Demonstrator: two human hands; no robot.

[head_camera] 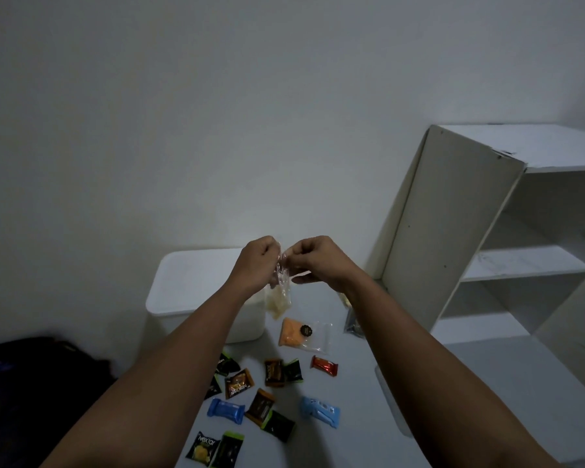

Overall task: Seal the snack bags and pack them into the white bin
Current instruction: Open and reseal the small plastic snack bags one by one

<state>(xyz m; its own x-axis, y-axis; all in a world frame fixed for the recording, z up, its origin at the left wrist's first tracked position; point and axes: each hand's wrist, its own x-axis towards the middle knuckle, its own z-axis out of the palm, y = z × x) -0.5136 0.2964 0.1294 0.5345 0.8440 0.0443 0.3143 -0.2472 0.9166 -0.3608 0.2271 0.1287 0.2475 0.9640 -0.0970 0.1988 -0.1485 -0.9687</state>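
Your left hand (pixel 255 263) and right hand (pixel 313 260) meet above the bench (pixel 358 376), the fingers of both curled and pinching the top edge of a clear snack bag (pixel 281 292) of pale contents, which hangs between them. The white bin (pixel 196 292) stands just beyond, at 10 o'clock from the bag. At 5 o'clock lies a second clear bag with orange contents (pixel 298 332), flat on the bench. Small wrapped snacks (pixel 260 396) lie scattered nearer to you, at 6 o'clock. A white shelf unit (pixel 487 231) stands at 3 o'clock.
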